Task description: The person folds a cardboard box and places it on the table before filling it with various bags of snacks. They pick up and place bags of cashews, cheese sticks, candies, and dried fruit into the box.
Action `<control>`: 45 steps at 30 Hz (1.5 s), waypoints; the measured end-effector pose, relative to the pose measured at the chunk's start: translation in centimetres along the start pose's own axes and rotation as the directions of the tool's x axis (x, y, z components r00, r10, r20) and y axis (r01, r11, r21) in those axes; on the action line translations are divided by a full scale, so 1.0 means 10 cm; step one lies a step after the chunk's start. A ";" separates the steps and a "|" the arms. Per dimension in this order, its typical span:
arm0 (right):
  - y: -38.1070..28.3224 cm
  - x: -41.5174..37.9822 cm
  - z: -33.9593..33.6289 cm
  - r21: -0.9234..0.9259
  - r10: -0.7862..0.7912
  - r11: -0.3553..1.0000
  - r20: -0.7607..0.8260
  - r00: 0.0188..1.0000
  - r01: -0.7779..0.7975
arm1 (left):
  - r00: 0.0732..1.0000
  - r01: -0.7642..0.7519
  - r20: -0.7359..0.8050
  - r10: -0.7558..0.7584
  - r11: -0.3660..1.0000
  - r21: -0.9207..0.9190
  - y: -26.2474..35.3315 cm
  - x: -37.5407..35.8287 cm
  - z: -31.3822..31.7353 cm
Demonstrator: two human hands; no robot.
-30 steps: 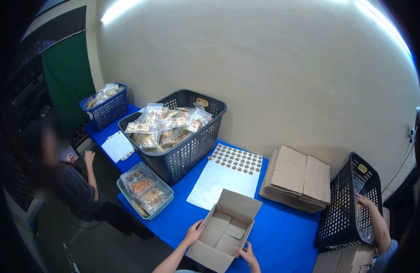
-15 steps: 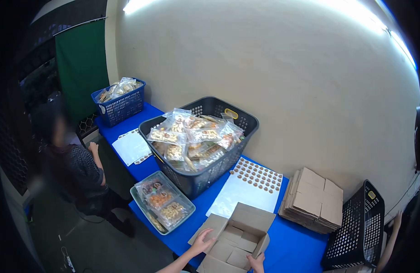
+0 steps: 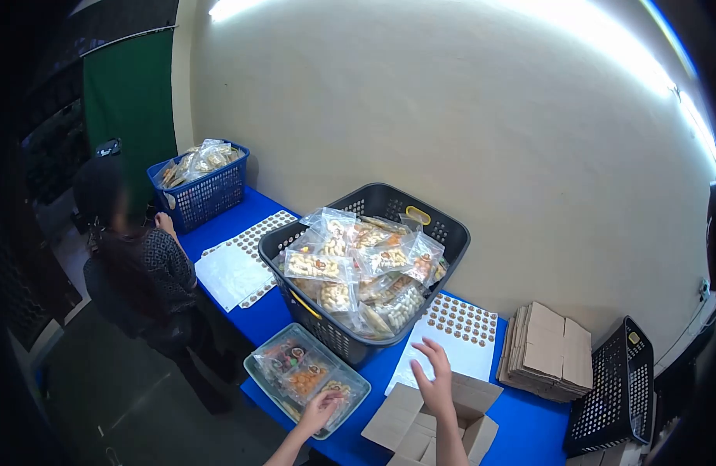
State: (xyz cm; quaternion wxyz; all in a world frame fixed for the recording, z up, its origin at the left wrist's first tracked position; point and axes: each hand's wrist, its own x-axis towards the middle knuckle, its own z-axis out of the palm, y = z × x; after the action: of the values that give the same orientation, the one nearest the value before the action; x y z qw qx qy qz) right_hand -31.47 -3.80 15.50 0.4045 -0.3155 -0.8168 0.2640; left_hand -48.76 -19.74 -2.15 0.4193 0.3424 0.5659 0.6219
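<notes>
My left hand [image 3: 321, 409] reaches over the lower end of a shallow tray [image 3: 257, 363], at a clear packet of nuts [image 3: 337, 391]; its fingers are bent and partly hidden. In the same tray lie packets with orange [image 3: 305, 380] and dark red contents [image 3: 284, 356]. Raised above an open cardboard box [image 3: 391, 418], my right hand [image 3: 433, 373] has its fingers spread and holds nothing. Behind both hands stands a large black basket [image 3: 350, 346] heaped with clear snack packets [image 3: 315, 266].
Sticker sheets [image 3: 463, 318] lie beside the black basket. Flattened cartons [image 3: 546, 349] are stacked at the right, near another black basket [image 3: 613, 388]. A blue basket [image 3: 210, 200] of packets is at the back left, where another person [image 3: 140, 264] stands.
Both hands have let go of the cardboard box. My left hand has moved left to the tray, and my right hand has risen. The view has shifted.
</notes>
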 end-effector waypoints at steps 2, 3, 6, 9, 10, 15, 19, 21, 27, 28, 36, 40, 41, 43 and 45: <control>-0.22 0.23 0.22 -0.141 -0.063 0.988 0.058 0.996 0.070 | 1.000 -0.016 0.004 0.016 1.000 0.016 0.02 0.05 -0.22; -0.27 0.33 0.35 -0.192 -0.073 0.977 0.087 0.993 0.089 | 1.000 -0.006 -0.023 0.006 1.000 0.025 0.06 0.07 -0.31; -0.11 0.40 0.70 -0.235 -0.010 0.971 0.160 0.987 0.048 | 0.995 -0.023 -0.093 0.036 0.991 0.133 0.23 0.06 -0.53; -0.12 0.41 0.76 -0.234 0.074 0.972 0.185 0.980 -0.029 | 0.986 -0.060 -0.149 0.074 0.993 0.101 0.34 0.01 -0.68; -0.04 0.39 0.76 -0.061 0.039 0.998 0.101 0.994 -0.033 | 0.984 -0.049 -0.165 0.064 0.994 0.094 0.38 -0.03 -0.71; 0.01 0.27 0.61 0.657 0.272 0.750 -0.208 0.940 -0.072 | 0.974 -0.052 -0.218 0.067 0.996 0.073 0.30 -0.19 -0.81; -0.02 0.09 0.43 0.893 0.407 0.450 -0.176 0.897 -0.029 | 0.974 -0.038 -0.222 0.047 0.998 0.041 0.28 -0.26 -0.86; -0.02 -0.01 0.38 0.895 0.443 0.444 -0.178 0.879 -0.042 | 0.976 -0.029 -0.213 0.038 0.998 0.047 0.28 -0.22 -0.84; 0.38 -0.44 0.34 0.951 0.619 0.261 -0.035 0.784 -0.163 | 0.991 -0.033 -0.123 0.053 0.987 0.155 0.31 -0.01 -0.59; 0.43 -0.54 0.32 0.963 0.619 0.208 0.007 0.785 -0.173 | 0.994 -0.052 -0.086 0.064 0.988 0.144 0.27 0.03 -0.50; 0.54 -1.36 0.52 0.824 0.475 -0.161 0.548 0.689 -0.544 | 0.952 -0.031 0.301 0.052 0.997 -0.074 0.30 0.17 0.23; 0.59 -1.56 0.75 0.795 0.533 -0.217 0.583 0.613 -0.566 | 0.919 -0.170 0.368 0.137 0.984 0.059 0.44 0.15 0.49; 0.63 -1.60 0.75 0.796 0.511 -0.207 0.583 0.632 -0.568 | 0.910 -0.223 0.362 0.204 0.975 0.010 0.40 0.16 0.54; 0.46 -1.50 0.52 0.808 0.534 -0.145 0.549 0.643 -0.570 | 0.952 -0.054 0.301 0.056 0.998 -0.014 0.52 0.09 0.60; 0.42 -1.44 0.32 0.802 0.558 -0.039 0.513 0.653 -0.596 | 0.954 0.150 0.292 -0.068 0.952 -0.267 0.59 0.08 0.72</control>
State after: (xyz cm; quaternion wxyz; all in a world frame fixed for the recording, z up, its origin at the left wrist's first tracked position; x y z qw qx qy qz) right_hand -26.04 -12.05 3.80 0.3426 -0.3166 -0.2859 0.8370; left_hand -43.40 -16.06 4.55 0.5741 0.3304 0.4231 0.6183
